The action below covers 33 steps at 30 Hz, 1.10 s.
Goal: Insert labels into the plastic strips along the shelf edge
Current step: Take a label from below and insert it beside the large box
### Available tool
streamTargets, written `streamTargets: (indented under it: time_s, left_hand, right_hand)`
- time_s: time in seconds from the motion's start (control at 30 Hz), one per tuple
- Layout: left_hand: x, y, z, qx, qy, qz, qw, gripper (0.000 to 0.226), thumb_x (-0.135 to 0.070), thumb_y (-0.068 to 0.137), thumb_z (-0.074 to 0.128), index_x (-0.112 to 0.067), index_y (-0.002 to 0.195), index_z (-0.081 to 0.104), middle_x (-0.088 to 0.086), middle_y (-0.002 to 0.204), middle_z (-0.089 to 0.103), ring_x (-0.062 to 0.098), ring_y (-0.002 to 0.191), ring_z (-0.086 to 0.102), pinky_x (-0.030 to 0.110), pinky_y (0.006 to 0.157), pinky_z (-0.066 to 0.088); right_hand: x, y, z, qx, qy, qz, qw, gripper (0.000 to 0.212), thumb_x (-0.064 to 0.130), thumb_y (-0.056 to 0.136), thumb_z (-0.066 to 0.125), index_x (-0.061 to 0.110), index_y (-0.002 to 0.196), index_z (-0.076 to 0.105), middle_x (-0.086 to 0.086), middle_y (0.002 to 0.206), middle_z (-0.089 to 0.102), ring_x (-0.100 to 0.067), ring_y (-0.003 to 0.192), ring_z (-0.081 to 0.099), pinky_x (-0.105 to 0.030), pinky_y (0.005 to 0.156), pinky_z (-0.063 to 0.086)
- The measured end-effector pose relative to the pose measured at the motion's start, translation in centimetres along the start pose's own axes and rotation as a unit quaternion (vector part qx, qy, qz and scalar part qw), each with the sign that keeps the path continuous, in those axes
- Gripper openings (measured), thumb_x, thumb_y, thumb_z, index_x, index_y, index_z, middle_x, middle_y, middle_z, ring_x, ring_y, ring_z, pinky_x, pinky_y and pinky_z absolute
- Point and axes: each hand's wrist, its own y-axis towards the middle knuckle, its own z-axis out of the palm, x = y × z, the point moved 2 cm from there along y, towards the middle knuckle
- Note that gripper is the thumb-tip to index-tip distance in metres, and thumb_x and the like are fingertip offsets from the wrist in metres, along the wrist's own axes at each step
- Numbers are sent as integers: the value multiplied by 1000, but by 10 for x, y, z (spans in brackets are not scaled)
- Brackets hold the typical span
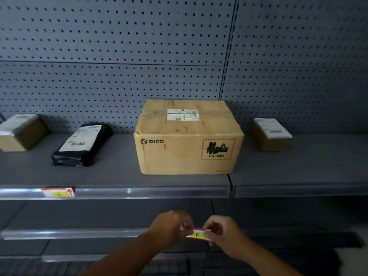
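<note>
The cardboard box [188,137] in front of me reads "PICO" on its front left, with a round logo beside it. On its front right, a red hatched frame holds "UN 3481". Below the box, the yellow label [197,235] pinched between my fingers bears a handwritten "F". The shipping stickers are too blurred to read.

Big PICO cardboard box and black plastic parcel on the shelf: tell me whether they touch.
Apart. The head view shows bare grey shelf between the big PICO cardboard box and the black plastic parcel.
</note>
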Motion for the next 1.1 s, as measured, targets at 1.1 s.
streamTargets:
  time_s: [1.1]
  left_hand:
    - [-8, 29, -102, -260, 121, 51, 957, 16, -31, 77, 83, -28, 77, 67, -11, 86, 64, 11, 80, 56, 27, 71, 38]
  right_hand:
    - [107, 32, -56, -206, -348, -324, 855, 11, 23, 97, 63, 18, 88, 60, 6, 88, 58, -11, 78, 54, -31, 64, 50]
